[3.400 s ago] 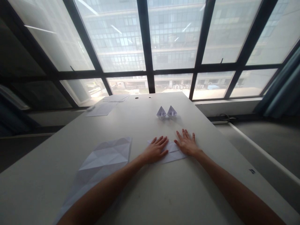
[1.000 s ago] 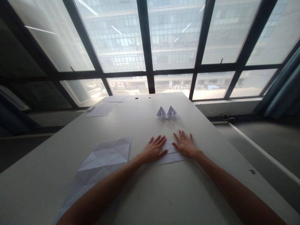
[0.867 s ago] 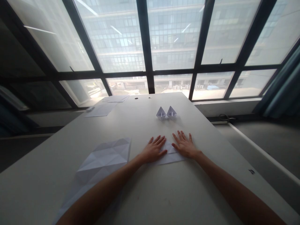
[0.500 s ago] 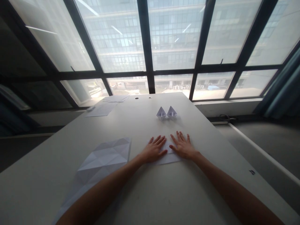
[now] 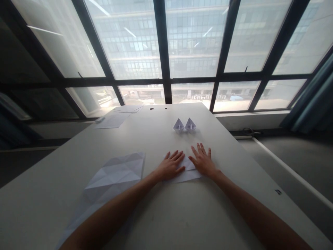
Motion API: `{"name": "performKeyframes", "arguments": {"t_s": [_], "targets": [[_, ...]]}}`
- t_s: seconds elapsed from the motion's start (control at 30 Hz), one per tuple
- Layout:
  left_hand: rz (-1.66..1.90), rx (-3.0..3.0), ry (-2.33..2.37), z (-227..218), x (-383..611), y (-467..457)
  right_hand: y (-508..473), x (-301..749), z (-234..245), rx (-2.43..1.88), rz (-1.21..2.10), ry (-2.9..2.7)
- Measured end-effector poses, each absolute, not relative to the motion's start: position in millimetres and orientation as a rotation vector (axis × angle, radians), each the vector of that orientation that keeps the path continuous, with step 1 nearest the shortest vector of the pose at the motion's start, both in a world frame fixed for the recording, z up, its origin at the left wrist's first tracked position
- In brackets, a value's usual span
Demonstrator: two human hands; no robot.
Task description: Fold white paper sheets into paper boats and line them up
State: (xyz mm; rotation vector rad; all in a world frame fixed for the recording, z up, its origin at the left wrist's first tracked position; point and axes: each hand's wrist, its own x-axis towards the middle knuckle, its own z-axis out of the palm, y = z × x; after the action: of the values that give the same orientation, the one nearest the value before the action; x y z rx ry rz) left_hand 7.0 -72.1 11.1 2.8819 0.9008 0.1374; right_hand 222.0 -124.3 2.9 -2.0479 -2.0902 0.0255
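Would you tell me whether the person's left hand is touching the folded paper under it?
Touching. The head view shows the left hand lying flat, fingers spread, on the folded paper, with no gap between palm and sheet; the right hand presses it too.

white paper, grey table

Both hands flat on folded paper: left hand, right hand; two paper boats beyond.

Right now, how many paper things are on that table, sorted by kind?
Small white folded paper boats: 2
Large creased white paper sheet, unfolded: 1
White paper being pressed flat under both hands: 1
Flat white paper sheets at the far left corner: 2
Total: 6
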Motion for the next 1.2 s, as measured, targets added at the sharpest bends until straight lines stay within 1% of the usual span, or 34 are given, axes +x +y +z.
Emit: {"name": "performKeyframes", "arguments": {"t_s": [0.07,0.17,0.3,0.53,0.87,1.07,1.2], "targets": [[0.148,2.889,0.88,11.8,8.0,-72.7,-127.3,212.0,5.4,-1.901,0.023,-2.181],[0.168,2.893,0.849,12.6,9.8,-74.0,-130.3,202.6,5.2,-1.73,0.115,-2.344],[0.177,2.898,0.845,11.6,10.6,-75.1,-131.9,202.0,2.2,-1.647,0.204,-2.435],[0.161,2.895,0.981,9.7,9.0,-75.4,-131.7,204.3,-3.0,-1.76,0.201,-2.335],[0.187,2.827,1.146,2.9,9.8,-75.7,-133.0,206.8,-1.4,-1.72,0.222,-2.341],[0.324,2.746,1.31,-4.9,10.3,-68.7,-134.6,206.2,0.1,-1.742,0.22,-2.352],[0.521,2.663,1.457,-6.5,7.8,-60.6,-132.7,210.5,-1.1,-1.855,0.203,-2.292]]}}
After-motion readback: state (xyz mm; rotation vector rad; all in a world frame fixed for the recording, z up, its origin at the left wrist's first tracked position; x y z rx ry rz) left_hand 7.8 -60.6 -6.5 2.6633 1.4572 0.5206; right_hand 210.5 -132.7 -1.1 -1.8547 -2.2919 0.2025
